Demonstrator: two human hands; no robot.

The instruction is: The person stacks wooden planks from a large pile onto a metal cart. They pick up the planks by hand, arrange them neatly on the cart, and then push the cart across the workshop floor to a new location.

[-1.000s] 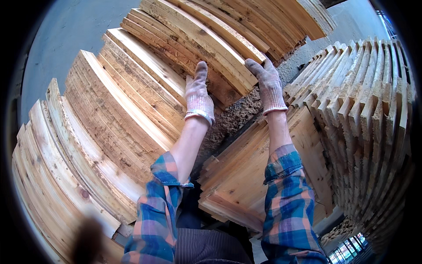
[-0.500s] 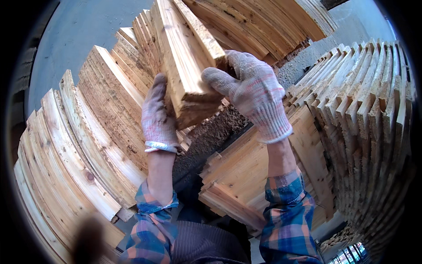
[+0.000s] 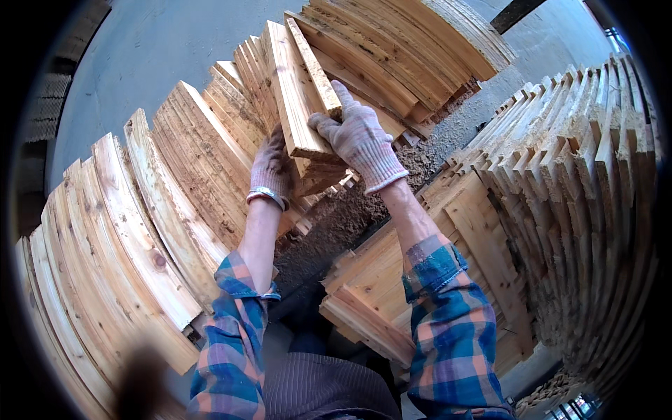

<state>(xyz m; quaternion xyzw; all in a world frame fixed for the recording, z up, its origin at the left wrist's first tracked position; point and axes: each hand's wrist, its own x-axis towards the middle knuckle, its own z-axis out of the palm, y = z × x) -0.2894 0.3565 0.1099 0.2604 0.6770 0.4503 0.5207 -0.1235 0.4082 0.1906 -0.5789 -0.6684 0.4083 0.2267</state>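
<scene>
Between my two gloved hands is a small stack of sawn wooden boards [image 3: 297, 101], tilted, with its near end toward me. A narrow board [image 3: 313, 70] lies on edge along its right side. My left hand [image 3: 271, 166] presses against the stack's left side near the end, its fingertips partly hidden behind the wood. My right hand [image 3: 358, 143] grips the right side, thumb on the near end and index finger stretched along the narrow board. Both gloves are knitted, pale and dusty.
Rows of upright boards [image 3: 150, 203] curve along the left. More boards [image 3: 406, 49] lean at the far right. A tall stack with jagged ends [image 3: 581, 161] stands at right, beside a low pile of flat boards [image 3: 392, 287]. Sawdust [image 3: 343, 217] covers a strip between them.
Both hands and the held boards have moved farther away from me. My right index finger now stretches forward along the narrow board, and the view has shifted slightly.
</scene>
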